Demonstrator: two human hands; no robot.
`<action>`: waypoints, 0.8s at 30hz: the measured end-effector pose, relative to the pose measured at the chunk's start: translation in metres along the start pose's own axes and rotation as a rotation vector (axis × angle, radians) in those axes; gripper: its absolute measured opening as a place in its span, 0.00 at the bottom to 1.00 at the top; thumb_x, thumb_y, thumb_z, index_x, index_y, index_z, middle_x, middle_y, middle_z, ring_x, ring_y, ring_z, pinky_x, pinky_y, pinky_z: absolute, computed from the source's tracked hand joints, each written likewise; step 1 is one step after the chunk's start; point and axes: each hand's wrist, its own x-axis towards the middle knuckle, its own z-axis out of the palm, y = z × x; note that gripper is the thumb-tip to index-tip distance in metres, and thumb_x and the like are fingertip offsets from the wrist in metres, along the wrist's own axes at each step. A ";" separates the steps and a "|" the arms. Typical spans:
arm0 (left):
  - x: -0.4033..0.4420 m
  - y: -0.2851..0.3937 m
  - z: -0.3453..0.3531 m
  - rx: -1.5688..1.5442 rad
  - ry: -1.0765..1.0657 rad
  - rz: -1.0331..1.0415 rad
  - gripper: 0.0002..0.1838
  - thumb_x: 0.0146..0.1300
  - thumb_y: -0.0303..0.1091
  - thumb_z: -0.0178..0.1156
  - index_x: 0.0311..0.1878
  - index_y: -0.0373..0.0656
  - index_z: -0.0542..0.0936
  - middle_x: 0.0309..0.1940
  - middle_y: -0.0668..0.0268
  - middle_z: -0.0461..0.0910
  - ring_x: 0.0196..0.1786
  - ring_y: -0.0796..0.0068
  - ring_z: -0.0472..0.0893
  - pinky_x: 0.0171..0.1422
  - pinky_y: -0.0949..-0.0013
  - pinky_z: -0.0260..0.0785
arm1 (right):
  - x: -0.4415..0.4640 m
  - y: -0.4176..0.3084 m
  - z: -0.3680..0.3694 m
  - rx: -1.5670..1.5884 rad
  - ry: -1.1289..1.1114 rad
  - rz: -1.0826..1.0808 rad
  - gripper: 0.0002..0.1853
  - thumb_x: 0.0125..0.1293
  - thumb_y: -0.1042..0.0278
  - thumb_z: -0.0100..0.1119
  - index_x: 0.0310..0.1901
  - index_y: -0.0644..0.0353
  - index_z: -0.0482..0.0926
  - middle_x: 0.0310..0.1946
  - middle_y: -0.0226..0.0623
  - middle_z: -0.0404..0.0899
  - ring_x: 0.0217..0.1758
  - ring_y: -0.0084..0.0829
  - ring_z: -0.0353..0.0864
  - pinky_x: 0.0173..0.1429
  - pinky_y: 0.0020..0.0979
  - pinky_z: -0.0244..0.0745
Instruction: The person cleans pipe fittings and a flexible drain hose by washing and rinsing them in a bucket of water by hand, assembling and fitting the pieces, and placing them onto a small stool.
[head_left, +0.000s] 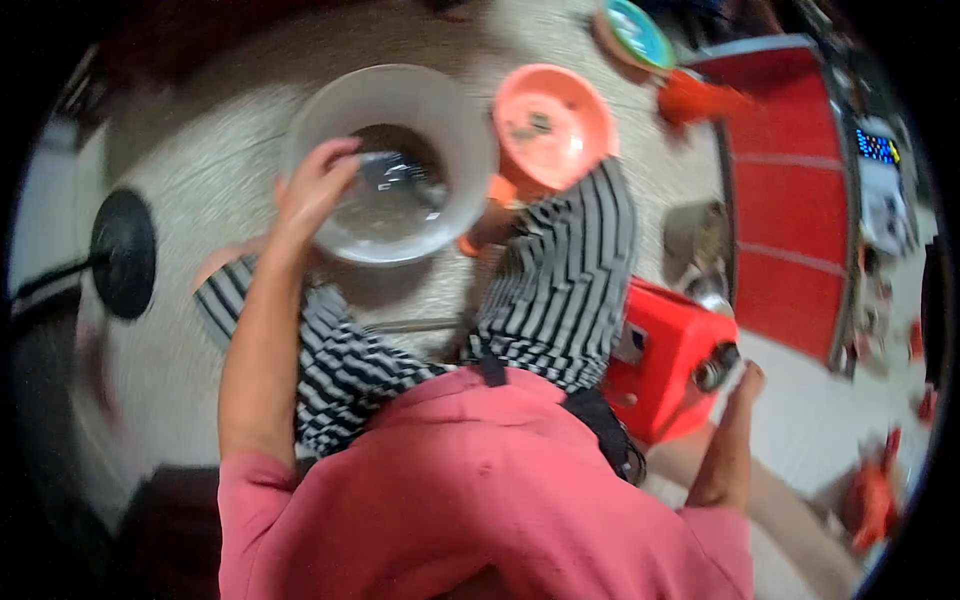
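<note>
My left hand [318,185] is over the near-left rim of a large whitish tub [468,130], with its fingers slightly bent and the thumb apart. Murky water [375,215] fills the bottom of the tub, with bright glints and a shiny shape that I cannot make out. At the right, my right hand [748,382] is beside the dark round fitting [717,366] on a red box-like object [665,375]. Its fingers are too blurred and small to read.
An orange basin [510,100] with small dark bits inside stands right of the tub. Farther right are a red panelled cabinet [785,190], a green-rimmed basin [640,35] and a pale container [695,232]. A black round stand base [125,253] is at the left.
</note>
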 end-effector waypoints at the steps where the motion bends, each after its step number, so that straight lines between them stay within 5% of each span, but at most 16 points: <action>1: 0.003 0.008 -0.005 0.069 0.037 0.036 0.20 0.60 0.40 0.54 0.54 0.44 0.72 0.42 0.67 0.77 0.41 0.78 0.76 0.46 0.75 0.66 | -0.018 -0.043 0.015 0.115 0.101 -0.155 0.18 0.57 0.63 0.55 0.48 0.63 0.73 0.39 0.36 0.76 0.34 0.23 0.72 0.34 0.23 0.67; 2: 0.005 0.030 -0.008 0.011 0.006 0.073 0.21 0.60 0.42 0.54 0.55 0.43 0.71 0.41 0.67 0.76 0.40 0.79 0.75 0.46 0.74 0.65 | -0.038 -0.090 0.032 0.212 0.186 -0.321 0.17 0.59 0.65 0.55 0.48 0.66 0.73 0.44 0.41 0.75 0.42 0.27 0.75 0.43 0.25 0.71; 4: 0.009 0.052 -0.019 -0.046 0.061 0.103 0.21 0.60 0.42 0.54 0.54 0.43 0.71 0.40 0.67 0.77 0.39 0.79 0.76 0.46 0.74 0.64 | -0.153 -0.230 0.081 0.373 -0.049 -0.447 0.20 0.58 0.69 0.56 0.52 0.65 0.70 0.48 0.39 0.73 0.44 0.24 0.74 0.46 0.23 0.68; 5: 0.012 0.058 -0.022 -0.076 0.079 0.123 0.21 0.60 0.42 0.54 0.54 0.43 0.71 0.39 0.68 0.77 0.38 0.79 0.76 0.46 0.74 0.64 | -0.165 -0.263 0.114 0.456 -0.207 -0.563 0.19 0.61 0.67 0.55 0.53 0.58 0.70 0.43 0.30 0.76 0.40 0.22 0.75 0.41 0.21 0.68; 7: 0.012 0.059 -0.024 -0.136 0.118 0.118 0.21 0.60 0.42 0.54 0.54 0.43 0.72 0.40 0.68 0.77 0.38 0.80 0.76 0.46 0.74 0.63 | -0.251 -0.347 0.178 0.233 -0.397 -0.822 0.15 0.60 0.70 0.54 0.50 0.63 0.73 0.42 0.35 0.77 0.41 0.23 0.75 0.44 0.22 0.69; 11: 0.020 0.042 -0.035 -0.364 0.162 0.079 0.20 0.61 0.38 0.53 0.55 0.42 0.70 0.40 0.67 0.76 0.36 0.83 0.75 0.41 0.80 0.63 | -0.398 -0.425 0.317 0.002 -1.277 -0.833 0.17 0.59 0.69 0.54 0.50 0.65 0.72 0.40 0.40 0.78 0.46 0.29 0.76 0.48 0.25 0.70; 13: 0.019 0.053 -0.040 -0.494 0.199 0.086 0.18 0.63 0.34 0.51 0.55 0.39 0.69 0.40 0.67 0.76 0.34 0.85 0.74 0.37 0.85 0.63 | -0.430 -0.422 0.407 -0.208 -1.354 -1.038 0.23 0.56 0.61 0.55 0.51 0.67 0.72 0.43 0.50 0.77 0.49 0.38 0.76 0.51 0.32 0.70; 17: 0.013 0.061 -0.059 -0.620 0.249 0.123 0.15 0.62 0.29 0.49 0.52 0.36 0.69 0.40 0.63 0.75 0.35 0.84 0.75 0.37 0.86 0.63 | -0.466 -0.406 0.539 -0.795 -1.219 -1.016 0.27 0.55 0.56 0.56 0.50 0.71 0.71 0.47 0.52 0.75 0.51 0.45 0.75 0.53 0.36 0.70; 19: 0.015 0.054 -0.066 -0.659 0.238 0.170 0.14 0.61 0.27 0.49 0.50 0.35 0.69 0.38 0.63 0.74 0.34 0.82 0.75 0.36 0.86 0.64 | -0.470 -0.384 0.568 -1.013 -1.217 -1.177 0.29 0.54 0.54 0.56 0.51 0.72 0.70 0.49 0.55 0.72 0.53 0.48 0.73 0.55 0.37 0.68; 24: 0.023 0.053 -0.075 -0.822 0.196 -0.040 0.18 0.59 0.33 0.53 0.52 0.36 0.67 0.32 0.65 0.71 0.29 0.77 0.71 0.34 0.78 0.65 | -0.477 -0.278 0.635 -0.954 -1.072 -0.877 0.39 0.52 0.48 0.57 0.56 0.74 0.62 0.54 0.59 0.66 0.58 0.51 0.67 0.63 0.39 0.61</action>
